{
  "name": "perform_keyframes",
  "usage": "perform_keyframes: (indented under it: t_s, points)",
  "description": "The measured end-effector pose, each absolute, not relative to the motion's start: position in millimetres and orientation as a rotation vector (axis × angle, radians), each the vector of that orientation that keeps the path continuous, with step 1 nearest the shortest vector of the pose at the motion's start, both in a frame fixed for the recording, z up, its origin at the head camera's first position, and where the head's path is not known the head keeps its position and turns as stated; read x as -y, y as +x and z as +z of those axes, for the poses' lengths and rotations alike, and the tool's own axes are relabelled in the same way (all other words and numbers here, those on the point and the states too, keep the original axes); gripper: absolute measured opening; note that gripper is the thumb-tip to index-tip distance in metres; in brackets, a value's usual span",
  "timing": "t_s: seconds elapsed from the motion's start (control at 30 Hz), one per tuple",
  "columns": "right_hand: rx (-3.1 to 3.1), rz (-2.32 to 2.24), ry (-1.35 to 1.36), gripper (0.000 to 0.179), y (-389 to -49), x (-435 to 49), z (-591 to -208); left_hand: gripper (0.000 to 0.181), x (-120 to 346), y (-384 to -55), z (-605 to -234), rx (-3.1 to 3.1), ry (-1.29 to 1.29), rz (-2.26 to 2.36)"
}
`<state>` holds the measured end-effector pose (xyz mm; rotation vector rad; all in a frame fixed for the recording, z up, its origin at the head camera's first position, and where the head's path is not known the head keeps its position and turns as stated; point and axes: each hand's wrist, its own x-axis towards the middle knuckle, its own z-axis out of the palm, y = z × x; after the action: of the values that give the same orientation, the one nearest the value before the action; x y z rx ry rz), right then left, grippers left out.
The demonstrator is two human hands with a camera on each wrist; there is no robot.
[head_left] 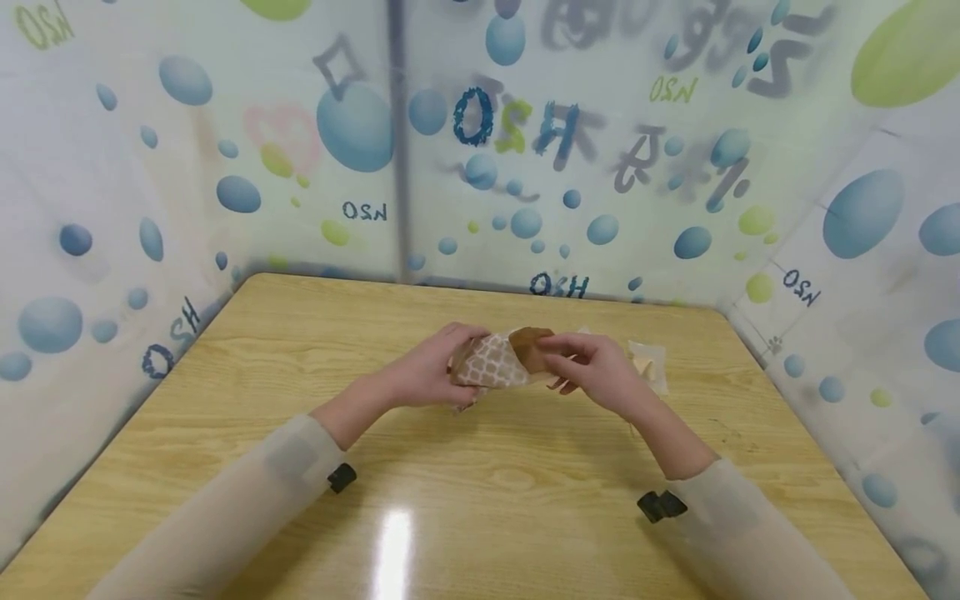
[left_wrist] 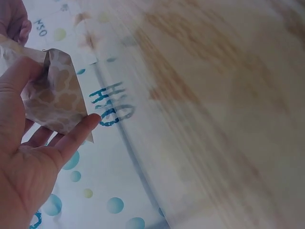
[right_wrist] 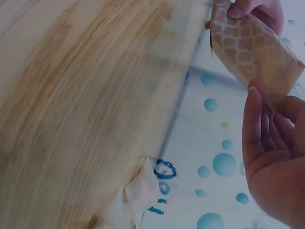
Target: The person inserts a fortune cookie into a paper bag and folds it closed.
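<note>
A small brown paper bag (head_left: 491, 363) with a pale lattice pattern is held up over the table, its plain brown open end turned toward the right. My left hand (head_left: 431, 367) grips its closed end, thumb on one side and fingers on the other; the left wrist view shows that thumb pressed into the patterned paper (left_wrist: 62, 90). At the open end, my right hand (head_left: 600, 371) pinches the brown edge with thumb and fingertips. What the bag contains is hidden. In the right wrist view both hands are on the bag (right_wrist: 252, 52).
A crumpled whitish wrapper or packet (head_left: 649, 367) lies on the wooden table (head_left: 480, 492) just beyond the right wrist. Behind the table's far edge hangs a pale sheet (head_left: 480, 225) printed with blue and green drops. Small black clips (head_left: 660, 506) sit at the cuffs.
</note>
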<state>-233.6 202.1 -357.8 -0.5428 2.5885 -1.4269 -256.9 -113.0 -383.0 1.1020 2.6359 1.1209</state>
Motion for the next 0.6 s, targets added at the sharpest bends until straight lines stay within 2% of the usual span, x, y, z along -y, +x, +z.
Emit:
perform_keyframes:
  t_s: [0.33,0.6]
  points:
    - [-2.694,-1.437,-0.507,0.039,-224.3,-262.6,-353.4,0.087,118.1,-258.2,-385.0,-2.679,1.052,1.079]
    - [-2.76,-1.192,-0.403,0.038,-221.4,-321.7,-360.4,0.086,122.4,-258.8,-387.2,-2.692,1.056,1.063]
